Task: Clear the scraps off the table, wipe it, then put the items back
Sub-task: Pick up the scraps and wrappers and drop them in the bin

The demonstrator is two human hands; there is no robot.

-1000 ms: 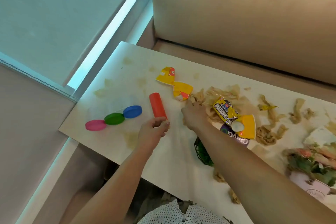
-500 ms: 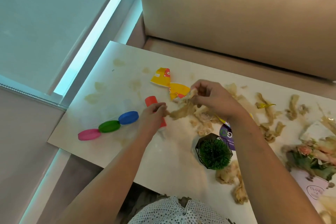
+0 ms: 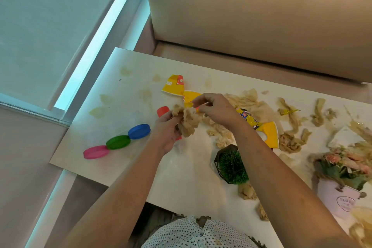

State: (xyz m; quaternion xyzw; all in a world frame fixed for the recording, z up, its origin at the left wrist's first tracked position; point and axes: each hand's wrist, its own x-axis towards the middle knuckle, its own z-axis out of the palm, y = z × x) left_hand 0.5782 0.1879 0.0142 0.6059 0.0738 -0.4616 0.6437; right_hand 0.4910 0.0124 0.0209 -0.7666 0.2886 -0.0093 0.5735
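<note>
Scraps (image 3: 289,143) of soggy beige paper lie strewn over the right half of the white table (image 3: 124,169), mixed with yellow wrappers (image 3: 174,86). Left hand (image 3: 168,133) grips a wad (image 3: 188,122) of the same scraps just above the tabletop, fingers curled round it. Right hand (image 3: 216,109) pinches the wad's upper edge between thumb and fingertips. Red tube (image 3: 162,110) lies behind the left hand, mostly hidden. Pink lid (image 3: 96,152), green lid (image 3: 118,142) and blue lid (image 3: 139,131) sit in a touching row near the table's left edge. Black wire pot (image 3: 218,157) holds a spiky green plant (image 3: 233,167); one scrap lies just beside it at the near edge. Pink pot (image 3: 342,201) holds flowers (image 3: 342,163), with scraps draped over them.
</note>
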